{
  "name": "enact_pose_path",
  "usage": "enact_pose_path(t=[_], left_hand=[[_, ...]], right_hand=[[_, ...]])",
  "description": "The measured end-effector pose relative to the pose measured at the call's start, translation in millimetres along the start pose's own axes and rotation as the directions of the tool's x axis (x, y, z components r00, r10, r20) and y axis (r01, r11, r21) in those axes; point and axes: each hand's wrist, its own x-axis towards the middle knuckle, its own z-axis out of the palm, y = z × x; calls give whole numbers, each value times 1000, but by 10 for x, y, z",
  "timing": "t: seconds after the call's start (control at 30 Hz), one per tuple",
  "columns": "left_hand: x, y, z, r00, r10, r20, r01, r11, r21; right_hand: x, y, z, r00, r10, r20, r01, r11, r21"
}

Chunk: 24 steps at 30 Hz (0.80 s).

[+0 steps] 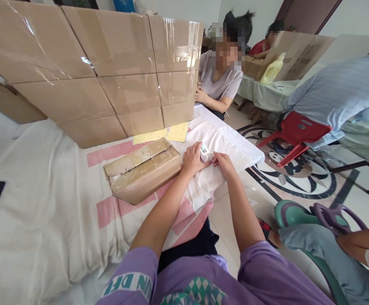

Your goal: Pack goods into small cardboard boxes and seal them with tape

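My left hand [192,159] is wrapped round a small white device [205,153] with a little greyish window on its face; I cannot make out its exact kind. At the device's right side, my right hand [224,164] has its fingers pinched together, touching or nearly touching it. Whether those fingers hold a small part of it is too small to tell. Both hands are over the cloth near the table's right edge. Left of them lies a worn, taped cardboard box [142,169], with its top flaps down.
Taped cardboard cartons [114,72] form a wall behind the box, with yellow sheets [162,134] at their foot. A cream cloth [44,203] covers the table. A co-worker [220,80] sits beyond. To the right stand a red plastic chair [305,129] and a green-and-purple ride-on toy [294,212].
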Motion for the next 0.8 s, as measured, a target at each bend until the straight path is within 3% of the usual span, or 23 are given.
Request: enact_pose_path(t=[0.2,0.4,0.8], left_hand=[[-16,8,-31,1000,1,0,-1,1000,-5],[-28,18,-50,1000,0,-12,0,1000,-11],[-26,38,-91,1000,-7,23,7,1000,-5]], right_hand=[[-70,27,125,982,-110,-152,103,993,-49],[-96,27,199,980,-168,-103,154,980,-128],[-44,46,202,988,-138,-68,133,989,-64]])
